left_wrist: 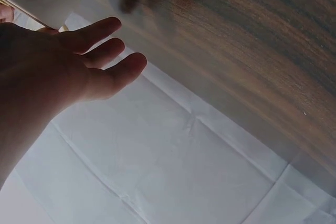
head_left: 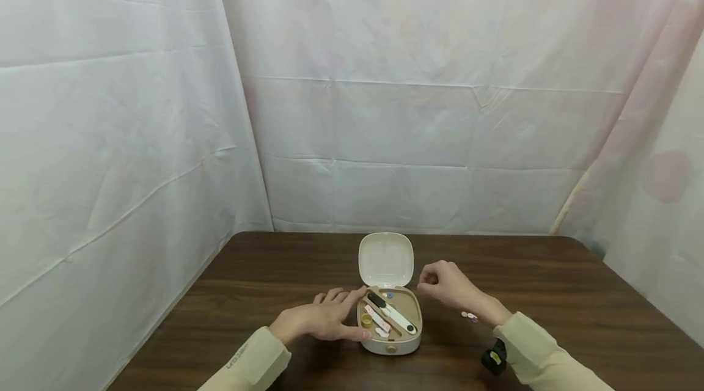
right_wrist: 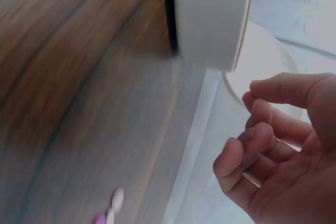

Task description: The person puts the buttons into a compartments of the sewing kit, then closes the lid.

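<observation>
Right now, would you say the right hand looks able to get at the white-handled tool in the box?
Probably yes: the right hand is just beside the box, the lid stands open, the white-handled tool lies uncovered, and the left hand is at the box's opposite side.

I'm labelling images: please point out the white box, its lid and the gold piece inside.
White box (head_left: 404,346): head view, front wall.
Lid (head_left: 386,258): head view, inner face, middle.
Gold piece (head_left: 366,321): head view, near side.

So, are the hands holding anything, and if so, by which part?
Nothing that shows: the left hand lies at the left edge of the box without gripping it, and the right hand is curled with nothing visible in its fingers.
</observation>
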### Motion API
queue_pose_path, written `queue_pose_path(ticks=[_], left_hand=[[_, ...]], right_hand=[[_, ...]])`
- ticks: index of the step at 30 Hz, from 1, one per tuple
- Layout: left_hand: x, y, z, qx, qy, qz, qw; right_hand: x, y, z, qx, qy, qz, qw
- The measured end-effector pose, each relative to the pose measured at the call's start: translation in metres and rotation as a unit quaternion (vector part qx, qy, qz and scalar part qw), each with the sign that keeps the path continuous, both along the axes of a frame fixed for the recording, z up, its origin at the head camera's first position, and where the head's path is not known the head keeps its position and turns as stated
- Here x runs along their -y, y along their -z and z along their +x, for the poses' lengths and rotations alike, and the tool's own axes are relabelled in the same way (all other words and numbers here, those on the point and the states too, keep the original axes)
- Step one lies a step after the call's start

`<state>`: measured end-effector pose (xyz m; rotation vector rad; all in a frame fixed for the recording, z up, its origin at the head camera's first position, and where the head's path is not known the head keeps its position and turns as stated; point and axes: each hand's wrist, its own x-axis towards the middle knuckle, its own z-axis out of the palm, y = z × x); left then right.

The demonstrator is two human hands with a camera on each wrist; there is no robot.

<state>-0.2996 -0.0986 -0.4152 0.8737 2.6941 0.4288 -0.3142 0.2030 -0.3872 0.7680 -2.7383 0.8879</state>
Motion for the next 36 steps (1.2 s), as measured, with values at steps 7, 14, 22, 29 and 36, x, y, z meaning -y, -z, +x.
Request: queue_pose_path(ticks=[7,14,22,29,36], left_hand=[[0.000,-0.007,0.003,0.006,0.000,-0.008,0.9999],[-0.001,-0.015,0.008,0.009,0.003,-0.015,0.9998],[-0.003,-0.021,0.012,0.020,-0.005,-0.022,0.9996],[-0.001,-0.013,0.009,0.017,-0.004,-0.007,0.9998],[-0.003,-0.018,0.011,0.022,-0.001,-0.015,0.9996]], right_hand=[[-0.029,-0.004,0.008,0.001,-0.022,0.055,0.998],[-0.050,0.001,0.017,0.019,-0.010,0.096,0.995],[-0.061,0.007,0.026,0.061,0.026,0.123,0.990],[-0.061,0.013,0.023,0.050,0.054,0.147,0.986],[-0.063,0.013,0.023,0.035,0.039,0.141,0.989]])
